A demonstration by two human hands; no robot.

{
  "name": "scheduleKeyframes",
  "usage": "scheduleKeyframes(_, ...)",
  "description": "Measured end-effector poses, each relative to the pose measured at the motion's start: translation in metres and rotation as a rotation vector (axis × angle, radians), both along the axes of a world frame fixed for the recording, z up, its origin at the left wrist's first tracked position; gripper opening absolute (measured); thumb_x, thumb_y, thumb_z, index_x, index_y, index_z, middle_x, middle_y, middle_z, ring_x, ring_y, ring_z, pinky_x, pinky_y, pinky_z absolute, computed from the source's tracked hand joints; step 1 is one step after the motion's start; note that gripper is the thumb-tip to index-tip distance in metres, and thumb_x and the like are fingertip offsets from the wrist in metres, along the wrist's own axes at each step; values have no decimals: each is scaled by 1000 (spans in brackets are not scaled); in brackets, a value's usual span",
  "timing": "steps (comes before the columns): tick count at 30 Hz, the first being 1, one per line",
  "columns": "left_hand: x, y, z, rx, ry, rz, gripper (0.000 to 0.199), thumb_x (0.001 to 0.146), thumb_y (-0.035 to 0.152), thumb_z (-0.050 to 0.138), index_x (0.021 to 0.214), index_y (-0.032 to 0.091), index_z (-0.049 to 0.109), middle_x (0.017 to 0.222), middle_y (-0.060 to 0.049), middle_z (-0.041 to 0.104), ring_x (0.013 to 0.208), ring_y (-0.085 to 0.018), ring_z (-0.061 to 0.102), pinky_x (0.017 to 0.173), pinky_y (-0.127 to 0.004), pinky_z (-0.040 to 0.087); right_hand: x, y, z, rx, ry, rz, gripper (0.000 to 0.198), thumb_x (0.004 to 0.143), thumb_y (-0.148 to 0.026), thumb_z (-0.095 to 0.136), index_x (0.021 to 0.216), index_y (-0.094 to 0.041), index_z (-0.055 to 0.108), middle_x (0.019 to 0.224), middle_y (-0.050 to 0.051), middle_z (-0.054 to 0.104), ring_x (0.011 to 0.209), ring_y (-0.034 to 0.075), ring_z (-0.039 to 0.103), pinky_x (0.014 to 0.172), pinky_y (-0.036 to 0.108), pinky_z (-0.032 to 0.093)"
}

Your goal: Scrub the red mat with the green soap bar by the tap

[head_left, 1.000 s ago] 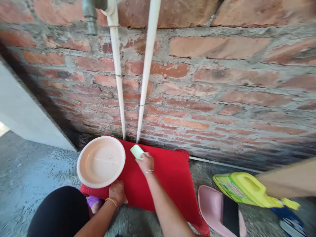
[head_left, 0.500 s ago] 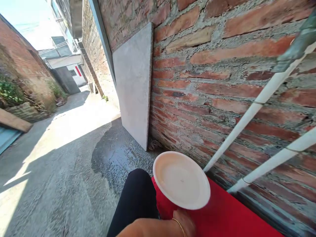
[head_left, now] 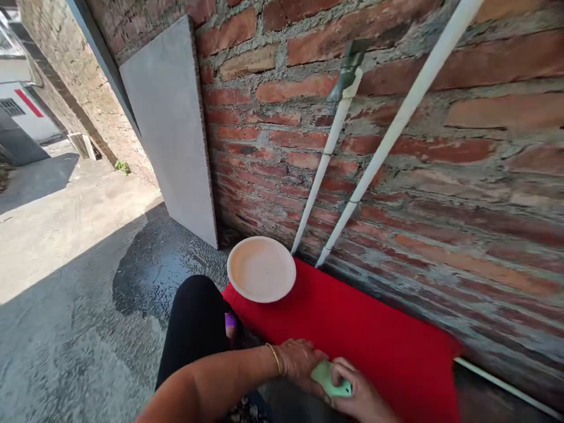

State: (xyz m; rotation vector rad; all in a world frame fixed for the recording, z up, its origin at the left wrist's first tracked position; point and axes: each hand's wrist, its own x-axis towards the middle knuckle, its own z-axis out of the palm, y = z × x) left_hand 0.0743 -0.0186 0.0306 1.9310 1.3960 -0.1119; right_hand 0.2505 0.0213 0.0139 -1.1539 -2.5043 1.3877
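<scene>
Low at the centre, my right hand [head_left: 359,390] is wrapped round a pale green, smooth handle-like object [head_left: 326,376] with a small dark hole at its end. My left hand [head_left: 299,361], with a thin gold bracelet on the wrist, closes on the other end of this object; its fingertips are partly hidden. Both hands are just in front of a red cloth-like surface [head_left: 374,329]. On the far left end of that surface stands a round, shallow white basin [head_left: 264,270], apart from my hands. The basin holds no solid thing that I can see.
A brick wall [head_left: 273,141] runs along the back and right, with white pipes [head_left: 374,158] fixed to it. A grey slab [head_left: 171,135] leans on the wall. The concrete floor has a wet patch [head_left: 154,276]. My knee [head_left: 194,317] is left of the basin.
My view has swung right. My left hand has moved right, away from beside the basin, and is at the green object. My right hand and the green object have come into view.
</scene>
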Motion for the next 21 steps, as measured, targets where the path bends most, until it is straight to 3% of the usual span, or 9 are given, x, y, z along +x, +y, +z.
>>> scheduleKeyframes(3,12,-9,-8,33,4,-7,79,68,60,58,132,19,36,126,-15,51,114,-31,51,92,-43,43,8,-1,-12,-48,-22,-7,34,53,-31,72,59,-20,41,75,-2,50,74,14,50,65,22,39)
scheduleKeyframes(8,29,-18,-21,12,144,108,66,66,50,65,120,17,47,120,-14,54,112,-29,52,95,-39,41,19,-3,-27,-75,-76,-52,30,52,-23,74,75,-21,55,90,-2,55,85,15,53,72,22,40)
scheduleKeyframes(11,20,-15,-25,14,248,345,60,70,51,60,116,15,48,116,-14,56,107,-27,55,91,-36,43,40,6,-47,-23,-180,-286,25,64,-23,66,88,-24,58,97,1,58,93,17,55,79,24,40)
scheduleKeyframes(14,-2,-6,-27,93,380,634,55,76,51,52,117,14,46,115,-14,55,108,-25,54,89,-35,43,71,21,-68,30,-404,-523,5,75,-23,57,80,-24,58,88,2,61,93,18,56,79,26,39)
scheduleKeyframes(17,-11,-2,-31,115,516,827,55,78,52,49,114,11,48,115,-17,53,110,-27,52,84,-36,44,91,29,-81,-5,-498,-599,8,80,-24,51,75,-23,57,84,3,63,87,17,59,74,25,40)
scheduleKeyframes(19,1,-8,-38,105,534,826,56,78,50,49,115,8,49,117,-18,51,111,-28,50,85,-36,44,91,30,-83,8,-518,-600,9,81,-26,50,79,-23,59,87,4,64,86,17,60,73,26,40)
scheduleKeyframes(21,25,-19,-48,104,469,695,58,75,47,54,117,8,49,120,-18,50,112,-28,49,89,-35,42,86,28,-81,50,-561,-599,10,81,-27,50,84,-23,59,91,6,62,86,19,60,72,27,40)
